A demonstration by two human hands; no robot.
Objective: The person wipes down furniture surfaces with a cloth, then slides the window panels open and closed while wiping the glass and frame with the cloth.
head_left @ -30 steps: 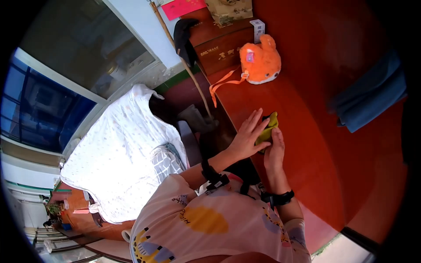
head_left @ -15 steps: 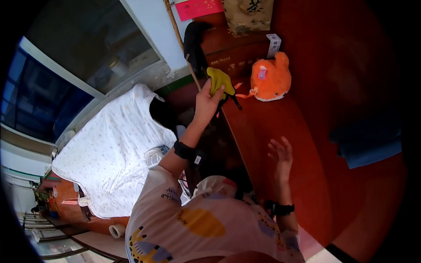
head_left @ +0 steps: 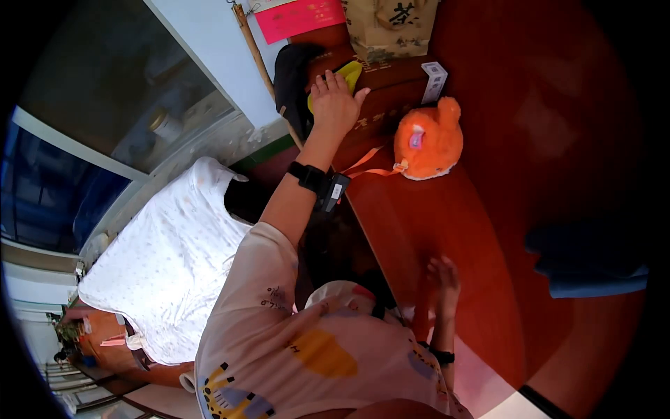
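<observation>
1. Left hand (head_left: 335, 106) lies back upward over the yellow-green cloth item (head_left: 350, 72), fingers fairly straight and thumb spread well away from them, so the hand is opened out rather than clamped
2. That cloth item sits under the fingers at the far end of the table, beside the black item (head_left: 289, 80) and against the dark red-brown box (head_left: 391, 92) with gold lettering; parts of it show on both sides of the hand (what lies beneath the palm is hidden)
3. Right hand (head_left: 447, 283) is near the table's near edge, well apart from the left, its fingers loosely bent and parted, with nothing visible in them; whether it touches the red-brown table (head_left: 426, 227), I cannot tell
4. Right of the left hand, the orange plush bag (head_left: 427, 145) rests on the table, its orange strap (head_left: 366, 172) trailing toward the left forearm
5. Beyond the plush bag stands a small white box (head_left: 433, 80); a paper bag (head_left: 387, 31) and a pink-red envelope (head_left: 300, 19) are farther back
6. Blue cloth (head_left: 593, 272) lies well off to the right
</observation>
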